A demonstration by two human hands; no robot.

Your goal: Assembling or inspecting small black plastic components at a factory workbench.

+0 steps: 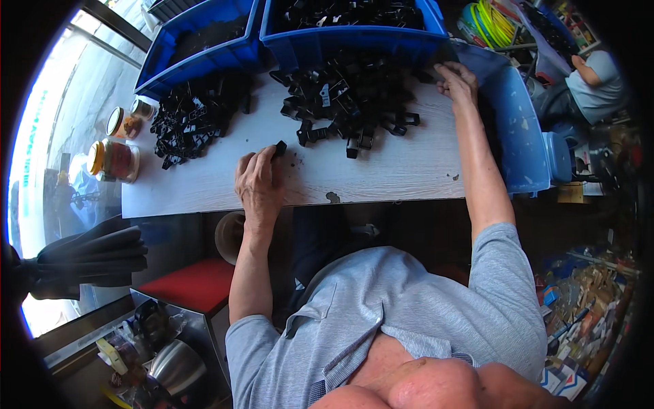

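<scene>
My left hand (256,178) rests over the front part of the white table, its fingers closed around a small black block-shaped plastic part (280,148). Farther right, my right hand (459,83) reaches to the table's far right, beside the blue bin; its fingers are apart and I see nothing between them. A dark piece (423,76) lies just left of those fingertips. Between the hands and beyond them spreads a heap of black plastic parts (347,102). Another heap, of smaller black parts with shiny metal bits (194,123), lies to the left.
Two blue bins (354,42) (197,65) holding black parts stand along the back. A lighter blue bin (523,129) sits at the table's right end. Glass jars (121,162) stand at the left edge. Below are a red-topped cabinet (187,286) and a folded umbrella (95,259). Another person (596,85) sits far right.
</scene>
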